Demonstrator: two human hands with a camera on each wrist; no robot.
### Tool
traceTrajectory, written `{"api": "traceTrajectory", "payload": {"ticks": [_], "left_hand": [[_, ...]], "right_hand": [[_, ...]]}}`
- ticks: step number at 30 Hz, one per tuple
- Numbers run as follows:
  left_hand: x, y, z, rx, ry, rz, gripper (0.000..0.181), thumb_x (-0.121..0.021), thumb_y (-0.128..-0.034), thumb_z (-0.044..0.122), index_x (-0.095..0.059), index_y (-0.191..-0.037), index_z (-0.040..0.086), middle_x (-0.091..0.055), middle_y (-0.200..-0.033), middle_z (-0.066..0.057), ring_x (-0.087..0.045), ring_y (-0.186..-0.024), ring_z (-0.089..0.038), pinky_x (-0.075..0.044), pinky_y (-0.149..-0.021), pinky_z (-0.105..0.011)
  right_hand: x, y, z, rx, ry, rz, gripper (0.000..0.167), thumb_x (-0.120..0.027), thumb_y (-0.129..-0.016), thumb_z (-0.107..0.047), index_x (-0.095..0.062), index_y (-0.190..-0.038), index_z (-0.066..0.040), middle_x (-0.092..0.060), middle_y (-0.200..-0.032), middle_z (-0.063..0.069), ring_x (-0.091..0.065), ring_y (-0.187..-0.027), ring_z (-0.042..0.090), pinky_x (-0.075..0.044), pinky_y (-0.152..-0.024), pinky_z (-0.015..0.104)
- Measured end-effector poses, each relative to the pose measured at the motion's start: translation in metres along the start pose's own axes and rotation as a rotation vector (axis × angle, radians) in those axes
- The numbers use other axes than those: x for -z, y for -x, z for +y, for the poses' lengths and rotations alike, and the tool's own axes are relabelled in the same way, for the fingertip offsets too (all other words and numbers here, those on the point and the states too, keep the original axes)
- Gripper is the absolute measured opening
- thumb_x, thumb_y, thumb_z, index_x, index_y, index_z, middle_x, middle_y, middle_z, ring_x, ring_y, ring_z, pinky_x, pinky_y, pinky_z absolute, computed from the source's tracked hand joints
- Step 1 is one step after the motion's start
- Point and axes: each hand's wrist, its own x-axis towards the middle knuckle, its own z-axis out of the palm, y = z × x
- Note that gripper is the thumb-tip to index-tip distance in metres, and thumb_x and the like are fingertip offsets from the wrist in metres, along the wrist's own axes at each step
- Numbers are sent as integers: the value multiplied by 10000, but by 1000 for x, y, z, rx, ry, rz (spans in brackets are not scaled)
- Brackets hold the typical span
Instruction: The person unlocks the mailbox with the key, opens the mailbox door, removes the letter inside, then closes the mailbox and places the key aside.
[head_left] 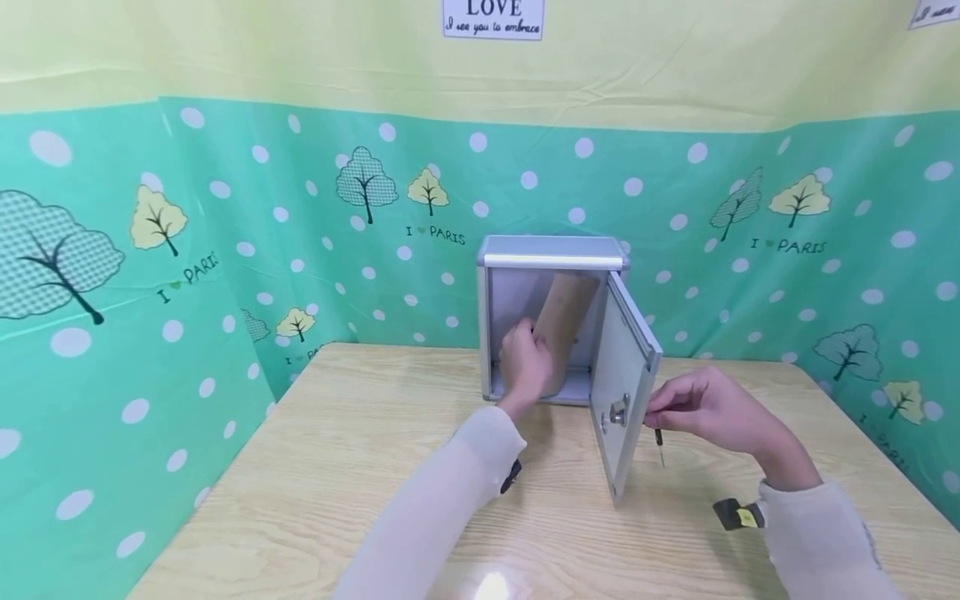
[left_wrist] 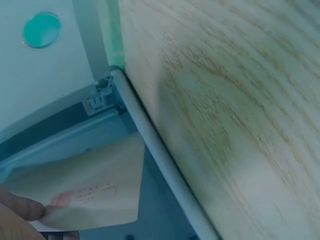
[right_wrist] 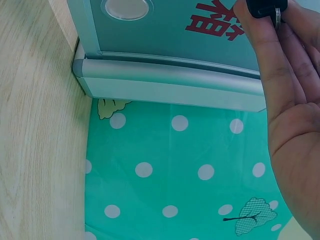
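A metal box (head_left: 553,252) stands with its hinged door (head_left: 619,354) swung outward. Inside it, my left hand (head_left: 525,362) grips a brown envelope (head_left: 566,321) that leans upright. In the left wrist view, the thumb of the left hand (left_wrist: 20,212) lies on the envelope (left_wrist: 95,185), near a red stamp. At the outer face of the door, my right hand (head_left: 708,410) pinches something at lock height; a thin key (head_left: 661,446) hangs below. The right wrist view shows the right hand (right_wrist: 295,95) pinching a black key head (right_wrist: 267,6) with a metal ring.
The box stands on a wooden table (head_left: 322,458), near its back edge. A green dotted curtain (head_left: 300,208) with printed trees hangs behind and at both sides. Red characters (right_wrist: 215,21) and a round window (right_wrist: 126,7) show on the box in the right wrist view.
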Motion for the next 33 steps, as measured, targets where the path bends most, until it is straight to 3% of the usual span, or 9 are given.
{"api": "traceTrajectory", "payload": {"ticks": [7, 13, 18, 25, 33], "left_hand": [[13, 9, 5, -35, -23, 43, 187, -661, -962, 27, -685, -1146, 50, -696, -1062, -100, -681, -969, -278, -604, -850, -405], [27, 15, 7, -90, -11, 20, 177, -654, -966, 22, -677, -1141, 43, -693, -1040, -94, -682, -951, -271, -604, -837, -402], [45, 20, 3, -119, -32, 35, 120, -661, -958, 4, -684, -1065, 54, -694, -963, -73, -684, -909, -273, -601, -782, -419], [71, 19, -7, -142, 10, 68, 128, -651, -945, -35, -669, -1037, 53, -692, -923, -69, -683, -868, -262, -601, -751, -414], [88, 16, -17, -287, 21, 158, 149, -643, -930, -75, -649, -1059, -2, -703, -938, -139, -687, -881, -311, -611, -770, -448]], "right_hand": [[-1, -1, -1, -7, 12, 1, 152, -701, -912, 83, -775, -986, -27, -783, -952, 89, -759, -857, 200, -643, -759, 315], [-1, 0, -3, 0, 23, 13, 158, -719, -899, 79, -784, -977, -43, -788, -951, 53, -757, -842, 176, -643, -734, 309], [-1, 0, -2, -7, 15, 6, 150, -714, -909, 70, -780, -983, -43, -787, -955, 51, -755, -845, 169, -643, -744, 314], [-3, -1, -1, 6, 22, 12, 157, -725, -896, 74, -786, -971, -50, -787, -938, 45, -757, -823, 182, -645, -717, 321], [-2, 0, 1, 9, 10, 5, 160, -720, -900, 76, -785, -979, -48, -786, -946, 53, -755, -826, 177, -646, -718, 325]]}}
